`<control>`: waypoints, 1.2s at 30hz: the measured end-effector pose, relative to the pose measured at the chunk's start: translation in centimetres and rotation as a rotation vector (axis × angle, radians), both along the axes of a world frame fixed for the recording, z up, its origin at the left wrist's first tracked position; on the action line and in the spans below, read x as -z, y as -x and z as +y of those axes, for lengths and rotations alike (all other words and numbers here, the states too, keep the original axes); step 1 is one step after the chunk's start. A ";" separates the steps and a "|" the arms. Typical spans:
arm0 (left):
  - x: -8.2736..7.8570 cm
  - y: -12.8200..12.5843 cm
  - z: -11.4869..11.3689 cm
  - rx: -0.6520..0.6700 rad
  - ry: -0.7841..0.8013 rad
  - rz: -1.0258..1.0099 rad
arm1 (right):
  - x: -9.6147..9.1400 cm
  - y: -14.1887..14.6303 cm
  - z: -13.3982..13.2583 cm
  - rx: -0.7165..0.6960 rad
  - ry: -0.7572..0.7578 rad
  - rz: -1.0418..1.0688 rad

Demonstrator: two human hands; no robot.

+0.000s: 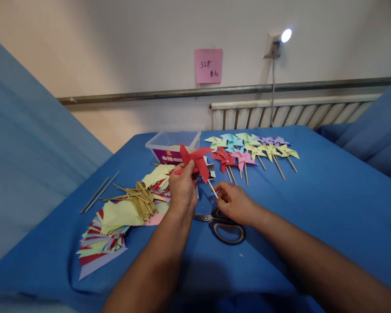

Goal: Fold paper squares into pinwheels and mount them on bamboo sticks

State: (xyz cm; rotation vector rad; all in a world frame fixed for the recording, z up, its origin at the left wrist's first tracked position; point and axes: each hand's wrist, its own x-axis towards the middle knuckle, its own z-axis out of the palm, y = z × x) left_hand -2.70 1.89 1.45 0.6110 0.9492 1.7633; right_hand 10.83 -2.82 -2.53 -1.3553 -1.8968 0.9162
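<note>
My left hand (183, 188) is closed on a red paper pinwheel (197, 161), pinching its folded blades at the centre above the blue table (313, 208). A thin wooden stick (213, 188) runs from behind the pinwheel down to my right hand (236, 202), whose fingertips pinch its lower end. Black-handled scissors (223, 226) lie on the cloth just under my right hand.
Several finished pinwheels (252, 150) in pastel colours and red lie in a row at the back. A clear plastic box (172, 145) stands behind my left hand. Coloured paper squares (107, 230) and a heap of wooden sticks (141, 200) lie to the left.
</note>
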 end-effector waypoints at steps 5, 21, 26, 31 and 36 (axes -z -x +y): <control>1.0 -1.7 -0.9 0.165 0.006 0.041 | 2.0 0.6 0.9 0.016 0.174 0.366; 1.9 -1.4 -0.8 0.108 0.102 0.291 | -0.4 -1.8 0.6 0.264 -0.247 0.498; 2.0 -1.9 -1.4 0.152 0.097 0.427 | 0.5 -0.6 0.6 0.230 -0.188 0.548; 1.6 -2.1 -1.7 0.236 0.147 0.411 | 0.8 -0.9 1.4 0.242 -0.084 0.651; 1.8 -2.2 -1.7 0.227 0.139 0.399 | 0.2 -1.0 1.2 0.243 0.034 0.711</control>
